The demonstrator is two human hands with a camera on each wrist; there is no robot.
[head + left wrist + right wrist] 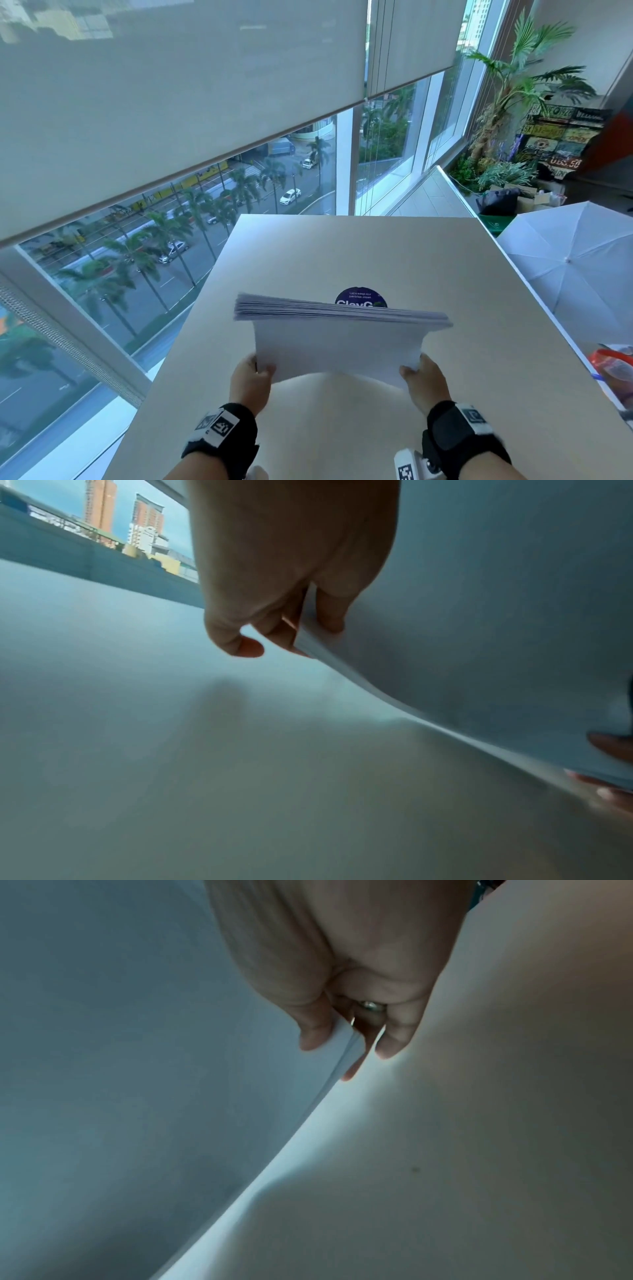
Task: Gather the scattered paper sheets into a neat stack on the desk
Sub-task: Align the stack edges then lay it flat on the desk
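Head view: fingers of left hand (pixel 251 378) and right hand (pixel 422 380) sit behind the paper stack (pixel 337 346); only thumbs and backs of hands show. Round dark sticker (pixel 360 297), beyond the fingers, half covered by the stack's top edge; small print too fine to read, large lettering cut short. Red-and-clear object (pixel 613 365) right of the right hand's fingers: cropped by frame edge, kind unclear. White tagged block (pixel 407 466) near the right wrist: cut off at the bottom.

Left wrist view: blurred; the other hand's fingertips (pixel 609 750) at the stack's far corner, cropped by the right edge.

Right wrist view: fingers behind the sheets mostly covered; a small ring (pixel 369 1005) visible, detail unclear.
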